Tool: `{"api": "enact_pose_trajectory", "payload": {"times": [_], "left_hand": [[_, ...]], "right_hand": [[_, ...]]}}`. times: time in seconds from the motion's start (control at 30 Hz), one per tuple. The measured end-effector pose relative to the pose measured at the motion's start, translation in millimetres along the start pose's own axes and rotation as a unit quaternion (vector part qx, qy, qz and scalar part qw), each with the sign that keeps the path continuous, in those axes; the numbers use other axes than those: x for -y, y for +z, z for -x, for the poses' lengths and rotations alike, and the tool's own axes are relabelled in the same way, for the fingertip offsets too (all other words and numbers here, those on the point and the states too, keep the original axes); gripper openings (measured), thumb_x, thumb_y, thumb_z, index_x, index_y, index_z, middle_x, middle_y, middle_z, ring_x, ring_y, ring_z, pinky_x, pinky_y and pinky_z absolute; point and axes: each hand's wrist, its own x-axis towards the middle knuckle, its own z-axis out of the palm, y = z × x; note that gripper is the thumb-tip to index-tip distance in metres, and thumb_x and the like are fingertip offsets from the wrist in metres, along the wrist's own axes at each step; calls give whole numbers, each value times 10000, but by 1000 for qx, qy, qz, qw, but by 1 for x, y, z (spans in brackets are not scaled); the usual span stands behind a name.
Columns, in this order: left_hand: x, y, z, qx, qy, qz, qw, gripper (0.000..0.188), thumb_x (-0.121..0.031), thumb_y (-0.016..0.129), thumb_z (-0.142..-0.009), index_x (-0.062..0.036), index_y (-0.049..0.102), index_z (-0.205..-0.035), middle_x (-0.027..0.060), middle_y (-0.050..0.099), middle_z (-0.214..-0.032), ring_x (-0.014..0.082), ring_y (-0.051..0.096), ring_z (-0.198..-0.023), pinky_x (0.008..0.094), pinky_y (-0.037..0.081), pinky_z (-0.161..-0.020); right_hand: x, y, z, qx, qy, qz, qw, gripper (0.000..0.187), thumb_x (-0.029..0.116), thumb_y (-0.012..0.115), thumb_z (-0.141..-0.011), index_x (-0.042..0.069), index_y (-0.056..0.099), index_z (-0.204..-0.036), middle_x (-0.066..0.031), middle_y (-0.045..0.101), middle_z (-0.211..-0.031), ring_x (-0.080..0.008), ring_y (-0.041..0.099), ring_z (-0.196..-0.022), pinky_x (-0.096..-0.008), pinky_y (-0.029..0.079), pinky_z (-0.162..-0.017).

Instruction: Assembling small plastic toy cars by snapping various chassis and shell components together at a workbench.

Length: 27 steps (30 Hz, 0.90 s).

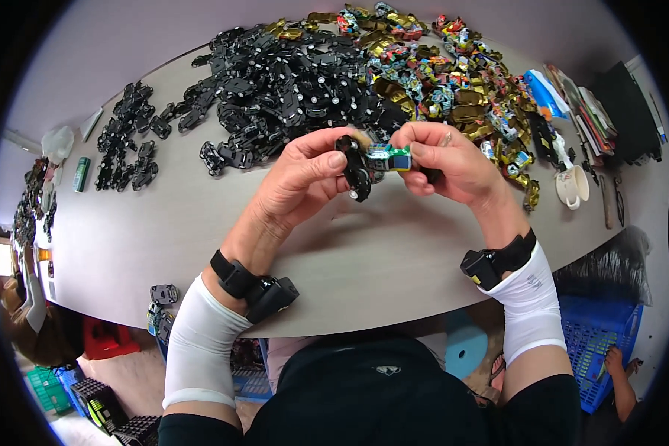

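Above the middle of the table, my left hand point(299, 172) pinches a black toy car chassis point(357, 177) between thumb and fingers, tilted upright with its small wheels showing. Opposite it, my right hand point(459, 162) grips a shiny green and blue toy car body point(389, 157) by its right end. The two parts are close together; whether they touch I cannot tell. Beyond my hands lies a large heap of black toy car chassis point(275, 89). To its right spreads a heap of coloured and gold toy car bodies point(468, 97).
At the right stand a cream cup point(570, 186), a blue packet point(546, 95) and stacked papers point(583, 111). A green cylinder point(82, 174) stands at left. Blue crates point(600, 327) sit below the table. A person point(41, 320) works at far left; another person's arm point(623, 386) shows lower right.
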Motion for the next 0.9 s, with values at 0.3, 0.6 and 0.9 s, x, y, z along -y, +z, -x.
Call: {"api": "enact_pose_trajectory", "payload": {"times": [0.3, 0.6, 0.9], "left_hand": [[4, -18, -2, -100, 52, 4, 994, 330, -136, 636, -845, -7, 561, -1139, 75, 622, -1035, 171, 592, -913, 331, 497, -801], [13, -5, -2, -79, -4, -2, 997, 361, -157, 643, -842, -17, 550, -1161, 125, 605, -1092, 244, 605, -974, 351, 520, -794], [5, -11, -5, -78, 59, -33, 995, 421, -209, 593, -880, -37, 473, -1244, 184, 577, -1155, 224, 618, -951, 335, 539, -788]], "right_hand": [[-11, -4, -8, -175, -60, 116, 976, 129, 100, 572, -875, 4, 604, -954, 7, 542, -789, -54, 481, -614, -202, 400, -513], [-23, 4, -20, -122, -344, 612, 702, 377, -42, 688, -604, 51, 619, -962, -108, 522, -855, -279, 578, -747, -339, 496, -649], [-4, -1, -5, -180, -105, 193, 959, 226, 39, 708, -732, 32, 655, -952, -23, 589, -717, -70, 523, -597, -206, 412, -490]]}}
